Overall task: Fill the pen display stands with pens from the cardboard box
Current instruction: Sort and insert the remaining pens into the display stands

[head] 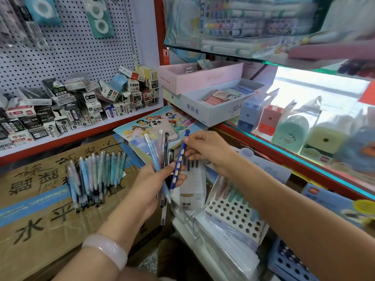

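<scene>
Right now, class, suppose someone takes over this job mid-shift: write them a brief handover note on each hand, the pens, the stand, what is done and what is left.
Left hand: grips a mixed bunch of pens.
Right hand: pinches the dark blue pen near its top, at the bunch.
A row of pastel pens lies on the cardboard box.
White display stand: a few pens at its back rows, most front holes empty.
Done: little filling.
Left: slot the held pens and the row into the stand.
</scene>
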Tool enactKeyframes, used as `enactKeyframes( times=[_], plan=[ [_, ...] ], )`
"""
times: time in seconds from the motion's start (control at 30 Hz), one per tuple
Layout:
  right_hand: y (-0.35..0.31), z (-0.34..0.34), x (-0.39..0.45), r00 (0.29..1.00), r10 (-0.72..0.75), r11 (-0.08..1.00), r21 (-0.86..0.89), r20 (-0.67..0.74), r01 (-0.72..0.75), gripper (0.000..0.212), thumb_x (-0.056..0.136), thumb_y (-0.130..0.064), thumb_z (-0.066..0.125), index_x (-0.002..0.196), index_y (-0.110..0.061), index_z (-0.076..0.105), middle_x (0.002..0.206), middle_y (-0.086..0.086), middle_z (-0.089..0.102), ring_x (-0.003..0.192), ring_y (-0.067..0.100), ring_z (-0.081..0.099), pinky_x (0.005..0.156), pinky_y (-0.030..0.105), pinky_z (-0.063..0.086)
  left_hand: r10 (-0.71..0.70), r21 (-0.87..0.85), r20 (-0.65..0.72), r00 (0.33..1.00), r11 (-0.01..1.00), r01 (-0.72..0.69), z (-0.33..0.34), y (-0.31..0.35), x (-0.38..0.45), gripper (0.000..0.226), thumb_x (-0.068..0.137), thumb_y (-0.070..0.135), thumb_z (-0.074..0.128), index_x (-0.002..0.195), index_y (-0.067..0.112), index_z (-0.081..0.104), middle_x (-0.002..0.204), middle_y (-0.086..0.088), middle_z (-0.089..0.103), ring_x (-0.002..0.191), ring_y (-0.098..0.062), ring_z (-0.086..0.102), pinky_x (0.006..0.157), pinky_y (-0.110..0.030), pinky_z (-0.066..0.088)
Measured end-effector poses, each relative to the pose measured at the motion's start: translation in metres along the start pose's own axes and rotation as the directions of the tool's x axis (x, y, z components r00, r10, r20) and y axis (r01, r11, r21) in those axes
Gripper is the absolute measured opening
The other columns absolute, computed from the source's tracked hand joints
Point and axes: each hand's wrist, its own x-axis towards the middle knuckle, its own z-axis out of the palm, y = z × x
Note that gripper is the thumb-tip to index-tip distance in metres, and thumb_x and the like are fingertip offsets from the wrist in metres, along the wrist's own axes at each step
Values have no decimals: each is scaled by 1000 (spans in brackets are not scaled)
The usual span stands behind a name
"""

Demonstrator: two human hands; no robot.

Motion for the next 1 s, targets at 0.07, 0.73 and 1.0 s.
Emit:
enactKeyframes(
  times=[0.07, 0.73, 1.0],
  plan=[
    [-8, -16, -10, 995, -23, 999, 20, -93, 25, 14, 93, -16, 56, 89, -4, 61, 74, 7, 61, 58, 8, 60, 59, 16, 54, -22, 23, -23, 999, 999, 22, 6, -1, -5, 12, 94, 6, 48, 102, 3, 57, 89, -17, 66, 54, -18, 66, 52, -27, 57],
    [94, -148, -203, 772, -134, 852, -470, -622, -231, 14, 92, -23, 57, 78, -23, 57, 68, 0, 66, 70, 19, 66, 70, 35, 54, -163, 535, 410, 897, 840, -93, 98, -74, -34, 32, 95, 5, 45, 126, 14, 49, 82, -7, 71, 44, -3, 47, 44, -15, 41],
    [129, -152, -243, 739, -109, 853, -445, -664, -274, 13, 91, -21, 58, 99, -12, 61, 80, 3, 68, 77, 18, 67, 77, 42, 55, -185, 475, 391, 901, 880, -26, 106, -84, -37, 18, 93, 3, 48, 100, 18, 56, 84, -5, 72, 53, -9, 50, 51, -20, 42]
  ],
)
